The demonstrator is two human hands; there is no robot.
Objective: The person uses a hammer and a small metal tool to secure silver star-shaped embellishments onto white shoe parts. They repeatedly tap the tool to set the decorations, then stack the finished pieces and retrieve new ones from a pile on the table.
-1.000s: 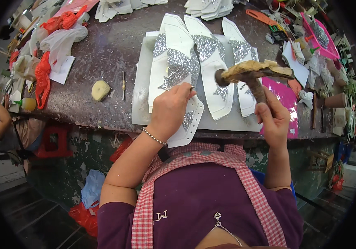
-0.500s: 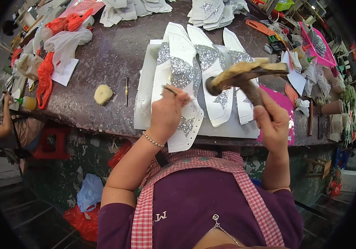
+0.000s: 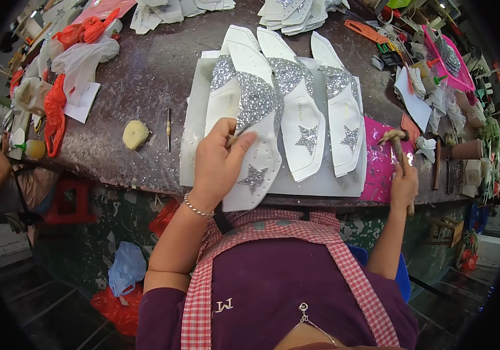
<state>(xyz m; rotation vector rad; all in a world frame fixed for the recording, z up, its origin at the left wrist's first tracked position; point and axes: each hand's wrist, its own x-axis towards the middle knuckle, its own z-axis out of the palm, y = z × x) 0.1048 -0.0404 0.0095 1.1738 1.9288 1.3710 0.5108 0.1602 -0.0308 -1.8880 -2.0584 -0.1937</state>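
White panel (image 3: 263,131) in left fingers (image 3: 222,129) — hammer (image 3: 400,150) in right fingers (image 3: 402,177).

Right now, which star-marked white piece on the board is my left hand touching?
The leftmost starred piece, overhanging the front of the board; your left hand touches it. The middle piece and right piece lie untouched.

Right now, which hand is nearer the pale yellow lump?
Left. The left hand is right of the pale yellow lump; the right hand, holding the hammer, is much farther right.
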